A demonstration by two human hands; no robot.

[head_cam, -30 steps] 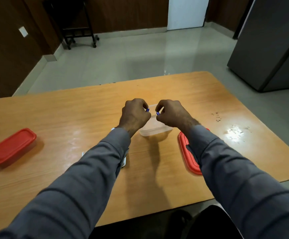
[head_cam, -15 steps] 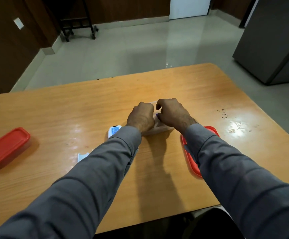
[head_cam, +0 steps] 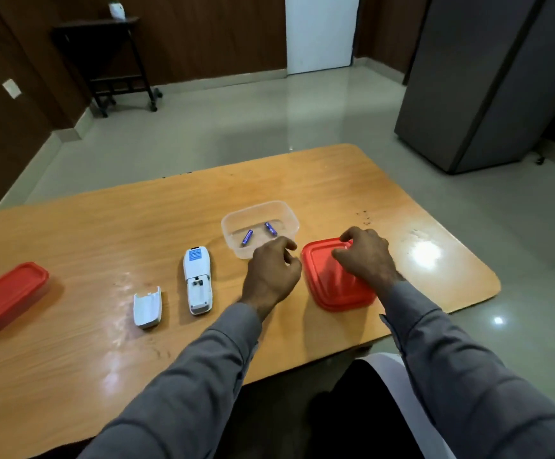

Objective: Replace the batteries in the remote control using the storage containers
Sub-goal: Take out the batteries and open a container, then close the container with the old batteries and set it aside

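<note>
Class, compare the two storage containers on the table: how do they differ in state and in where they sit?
The clear container is open and shows two blue batteries; the closed container has its red lid on, contents unseen. The clear container sits beside the hands; the closed container sits at the table's left edge. Both are rounded rectangles.

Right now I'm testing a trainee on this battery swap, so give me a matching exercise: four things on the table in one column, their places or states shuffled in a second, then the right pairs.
Things:
1. two blue batteries
2. remote control
3. battery cover
4. red lid

Places or states:
A. under the right hand
B. lying left of the remote
C. in the clear container
D. back up, compartment open and empty

Pairs: 1-C, 2-D, 3-B, 4-A
</note>
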